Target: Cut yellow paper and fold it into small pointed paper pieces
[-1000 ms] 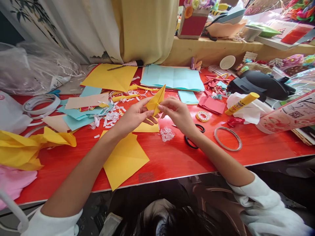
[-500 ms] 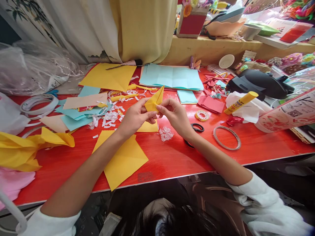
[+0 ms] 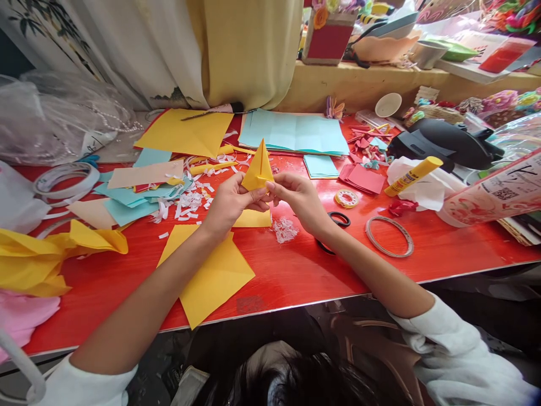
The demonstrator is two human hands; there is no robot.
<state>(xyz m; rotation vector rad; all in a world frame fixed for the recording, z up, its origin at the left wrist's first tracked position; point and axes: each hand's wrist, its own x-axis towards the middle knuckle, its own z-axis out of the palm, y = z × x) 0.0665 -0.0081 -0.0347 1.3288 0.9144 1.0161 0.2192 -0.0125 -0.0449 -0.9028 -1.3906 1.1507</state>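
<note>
A folded piece of yellow paper point(image 3: 258, 169), pointed at the top, is held up over the middle of the table. My left hand point(image 3: 230, 204) grips its lower left side between thumb and fingers. At its lower right corner, my right hand point(image 3: 296, 198) pinches the edge with thumb and forefinger. Below my forearms lies a larger yellow paper sheet point(image 3: 215, 276), and a smaller yellow piece point(image 3: 253, 219) rests just under the hands. A little heap of white shreds point(image 3: 284, 230) sits beside my right hand. Black-handled scissors point(image 3: 339, 219) are partly hidden by my right forearm.
Light blue sheets point(image 3: 296, 132) and a yellow sheet point(image 3: 186, 132) lie at the back. Paper scraps point(image 3: 190, 197) spread to the left near tape rolls point(image 3: 63, 180). On the right are a tape ring point(image 3: 389, 237), a glue stick point(image 3: 413, 176) and red paper squares point(image 3: 362, 178).
The folded yellow paper has turned from leaning right to pointing straight up, showing its flat face with a centre crease. Both hands stay on it, nearly in place.
</note>
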